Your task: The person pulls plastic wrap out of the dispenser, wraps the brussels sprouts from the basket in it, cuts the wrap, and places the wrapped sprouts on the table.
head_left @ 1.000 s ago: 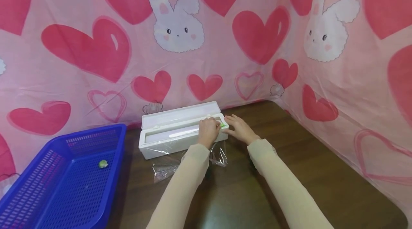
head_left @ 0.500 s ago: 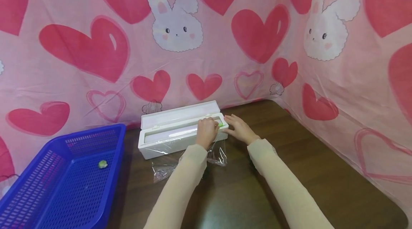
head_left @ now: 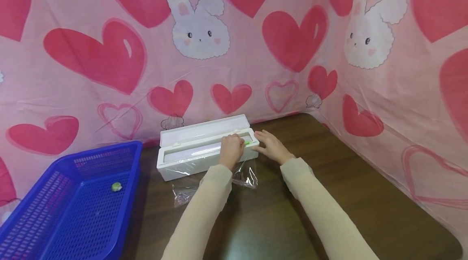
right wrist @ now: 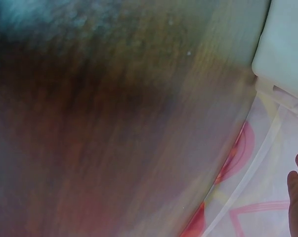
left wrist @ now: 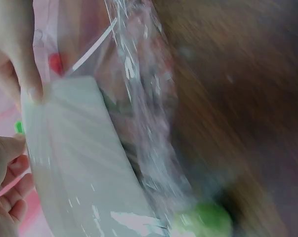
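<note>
A long white cling film box (head_left: 197, 164) lies on the table with its lid (head_left: 208, 130) tipped back. My left hand (head_left: 231, 150) is over its front edge, fingers curled on a small green slide cutter (left wrist: 19, 127) that shows between finger and box in the left wrist view. Clear cling film (head_left: 190, 191) drapes from the box front onto the table, crumpled at its free edge. My right hand (head_left: 273, 147) rests at the box's right end, fingers extended, fingertips at the corner. Near the film's edge is a blurred round green item (left wrist: 203, 219), hidden behind my left forearm in the head view.
A blue plastic basket (head_left: 137, 170) stands at the left, with one small green and white round vegetable (head_left: 116, 187) inside. Behind the brown table (head_left: 278, 215) hangs a pink cloth (head_left: 241, 69) with hearts and rabbits, which also runs along the right side.
My left hand has slid a short way left along the box's front edge with the slide cutter. My right hand and the box have stayed in place.
</note>
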Demonstrator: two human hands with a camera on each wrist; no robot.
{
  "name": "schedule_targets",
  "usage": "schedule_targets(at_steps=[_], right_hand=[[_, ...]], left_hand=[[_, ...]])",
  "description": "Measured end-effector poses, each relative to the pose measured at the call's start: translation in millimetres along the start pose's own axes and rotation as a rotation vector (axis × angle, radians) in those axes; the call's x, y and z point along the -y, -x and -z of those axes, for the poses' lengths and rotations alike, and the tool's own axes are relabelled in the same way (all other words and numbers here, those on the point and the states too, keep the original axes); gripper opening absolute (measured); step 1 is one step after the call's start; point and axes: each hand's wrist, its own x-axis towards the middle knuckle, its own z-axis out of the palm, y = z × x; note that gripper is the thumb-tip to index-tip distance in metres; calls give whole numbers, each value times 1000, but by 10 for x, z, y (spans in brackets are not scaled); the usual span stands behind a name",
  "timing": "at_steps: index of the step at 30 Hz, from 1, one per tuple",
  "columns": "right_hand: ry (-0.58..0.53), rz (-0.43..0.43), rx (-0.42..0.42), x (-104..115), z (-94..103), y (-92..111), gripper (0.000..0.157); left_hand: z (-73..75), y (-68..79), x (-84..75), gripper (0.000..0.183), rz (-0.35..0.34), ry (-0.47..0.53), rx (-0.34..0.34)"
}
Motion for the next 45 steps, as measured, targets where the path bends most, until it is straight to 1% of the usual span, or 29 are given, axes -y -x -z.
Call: schedule_targets(at_steps=[3,6,9,13,16,21,24,28,30,33,37,41,43,45], right_hand=[[8,-6,-32,-25,17,-6,58],[9,-18,-47,-36,18,-2,58],[6,-27,-4,-13,-21,0,58],[-7,-22,39,48,-81,-17,59],[-11,-12,26,70,-90,-34,59],[-11,-13,-4,61,-52,-28,59],[-17,-23,7,56,-38,-16,59],[-25,-25,23,60,-35,-12,61],[-30,-24,23,63,-33,-12,61],[-34,-25,18,57,-22,-13,61],[-32,-26,8,34,6,-10,61],[-35,-26,-3,27,4,0,61],[-45,-24,-2,38,-15,-1,60],[-52,-18,1,55,-45,-8,60]], left_hand=[[38,25,79,6,10,-17,8],[75,67,146,6,6,-3,2],[98,141,210,5,7,23,7],[132,238,320,5,9,19,33],[198,295,427,5,9,5,56],[350,415,651,5,-3,-12,64],[440,522,804,4,-6,-25,70],[575,676,1004,3,12,-35,80],[649,745,1100,3,32,-43,82],[761,834,1254,5,52,-86,87],[937,934,1444,15,64,-149,102],[1094,1041,1568,19,92,-183,105],[1140,1089,1609,17,103,-189,103],[1177,1126,1636,17,110,-194,122]])
